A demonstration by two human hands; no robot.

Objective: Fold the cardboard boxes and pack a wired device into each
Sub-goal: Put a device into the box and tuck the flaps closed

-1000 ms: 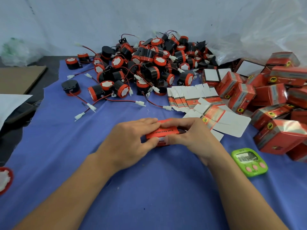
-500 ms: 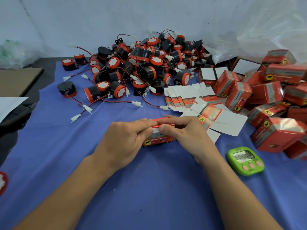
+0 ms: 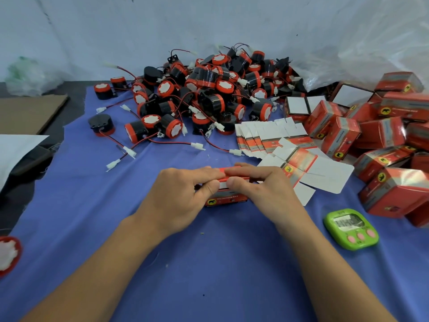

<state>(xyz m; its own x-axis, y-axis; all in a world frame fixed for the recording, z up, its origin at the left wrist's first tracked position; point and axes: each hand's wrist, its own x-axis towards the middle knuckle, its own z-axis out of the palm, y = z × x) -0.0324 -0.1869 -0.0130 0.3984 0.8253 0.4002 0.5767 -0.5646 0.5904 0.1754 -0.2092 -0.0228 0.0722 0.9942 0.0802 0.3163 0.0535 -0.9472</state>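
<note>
- At the middle of the blue cloth, a small red cardboard box sits on the cloth between both hands, its printed long side facing me.
- The left hand curls over the box's left end, fingers laid along the top and thumb pressing the near edge.
- The right hand grips the right end the same way, its thumb on a white flap; the hands hide most of the lid.
- At 12 o'clock, a heap of black-and-red wired devices lies tangled, with red wires and white plugs trailing toward the box.
- At 10 o'clock, one black device sits apart from the heap.
- At 1 o'clock, a fanned stack of flat box blanks lies close by; one opened-out blank lies just beside the right hand.
- At 3 o'clock, folded red boxes are piled up, with a crumpled plastic bag behind them.
- At 4 o'clock, a green timer rests on the cloth near the right forearm.
- At 9 to 10 o'clock, off the cloth, there is a white sheet and a brown cardboard sheet.
- At 8 o'clock, a red-rimmed device is cut off by the picture's edge.
</note>
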